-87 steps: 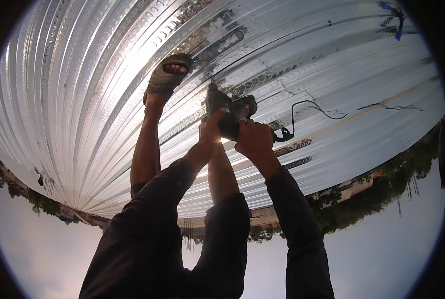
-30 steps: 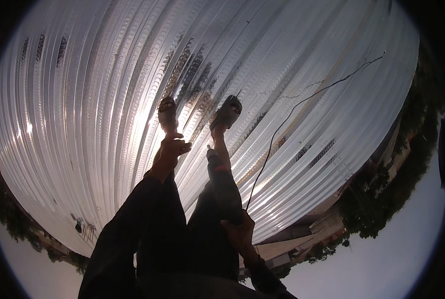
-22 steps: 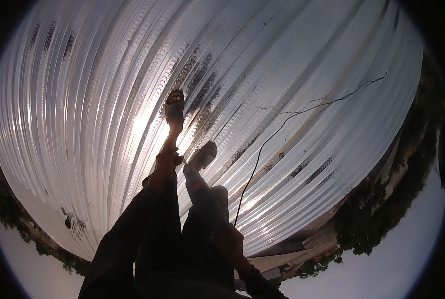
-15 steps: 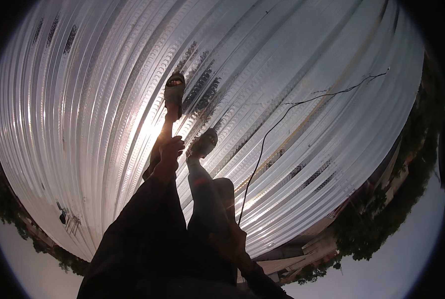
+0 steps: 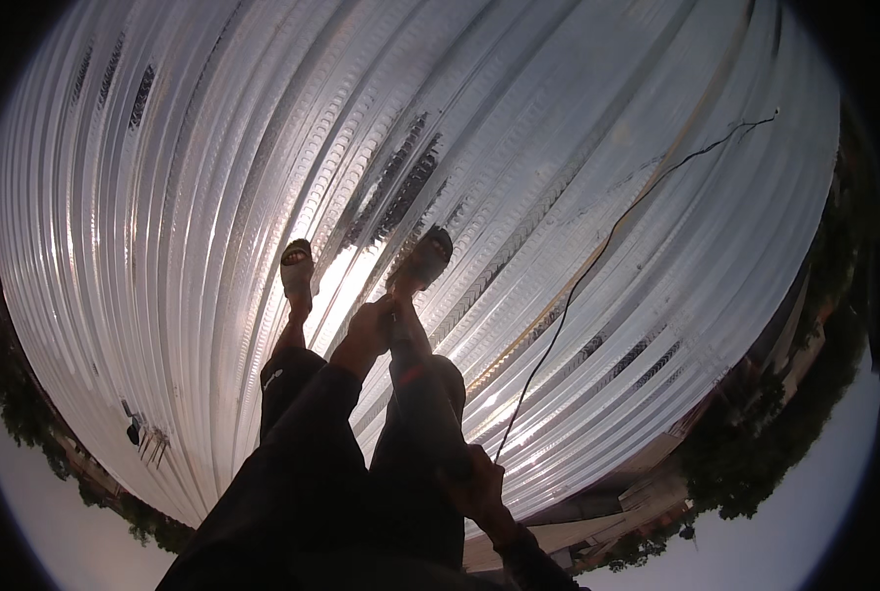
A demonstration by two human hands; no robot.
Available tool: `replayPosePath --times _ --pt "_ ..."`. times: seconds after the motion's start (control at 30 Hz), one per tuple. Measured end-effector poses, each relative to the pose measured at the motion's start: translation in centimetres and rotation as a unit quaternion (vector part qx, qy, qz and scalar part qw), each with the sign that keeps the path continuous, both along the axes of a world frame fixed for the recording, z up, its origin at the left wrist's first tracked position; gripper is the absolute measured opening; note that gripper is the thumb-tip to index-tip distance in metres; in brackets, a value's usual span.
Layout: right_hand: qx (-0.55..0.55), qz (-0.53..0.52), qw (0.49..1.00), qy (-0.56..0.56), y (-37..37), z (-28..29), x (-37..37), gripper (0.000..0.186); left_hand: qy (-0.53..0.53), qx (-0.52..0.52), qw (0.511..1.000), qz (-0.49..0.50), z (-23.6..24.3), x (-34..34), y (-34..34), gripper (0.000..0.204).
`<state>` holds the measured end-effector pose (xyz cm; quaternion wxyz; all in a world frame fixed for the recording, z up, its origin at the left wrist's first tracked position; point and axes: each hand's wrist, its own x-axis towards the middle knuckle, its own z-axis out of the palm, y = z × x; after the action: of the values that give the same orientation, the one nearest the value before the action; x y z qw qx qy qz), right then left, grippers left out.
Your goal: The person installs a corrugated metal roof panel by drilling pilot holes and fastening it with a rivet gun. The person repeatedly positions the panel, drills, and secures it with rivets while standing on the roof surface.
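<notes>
Rightward, to the tip of the power drill (image 5: 432,409), the left hand (image 5: 366,331) has been moved; its finger grip cannot be told. By the right hand (image 5: 477,488), fingers wrapped, the drill's rear is held. Beyond, corrugated metal roofing (image 5: 548,187) is crossed by a black cord (image 5: 541,362).

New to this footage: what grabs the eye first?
The silvery ribbed metal sheeting filling most of the view, with a blinding glare between the two sandals. Next, the dark drill at lower centre: right hand at its rear, left hand by its front end. A black cord stretches toward upper right.
</notes>
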<state>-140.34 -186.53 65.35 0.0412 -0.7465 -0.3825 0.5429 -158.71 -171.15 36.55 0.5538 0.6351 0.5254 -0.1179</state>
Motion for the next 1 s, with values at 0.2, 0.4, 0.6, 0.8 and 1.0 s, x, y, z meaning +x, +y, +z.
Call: replayPosePath --times 0.2,0.4,0.6,0.8,1.0 --pt "0.056 -0.040 0.998 -0.007 0.5 -0.5 -6.4 0.046 0.069 -0.003 0.986 -0.151 -0.2 -4.3 2.2 0.032" --pt "0.058 -0.061 0.996 -0.021 0.6 -0.6 -13.1 0.051 0.030 -0.018 0.994 -0.105 0.4 -10.4 4.7 0.036" --pt "0.050 0.041 0.996 -0.060 1.6 0.1 -19.7 0.041 -0.126 -0.014 0.991 -0.037 0.9 -17.7 6.0 0.024" --pt "-0.004 0.092 0.995 -0.041 0.9 -1.0 -24.2 0.041 -0.033 -0.126 0.992 0.005 0.2 -21.9 5.8 0.024" --pt "-0.008 0.013 1.000 -0.016 -1.8 -1.1 -24.7 0.050 0.048 -0.068 0.996 -0.008 -0.8 -24.7 2.0 0.029"
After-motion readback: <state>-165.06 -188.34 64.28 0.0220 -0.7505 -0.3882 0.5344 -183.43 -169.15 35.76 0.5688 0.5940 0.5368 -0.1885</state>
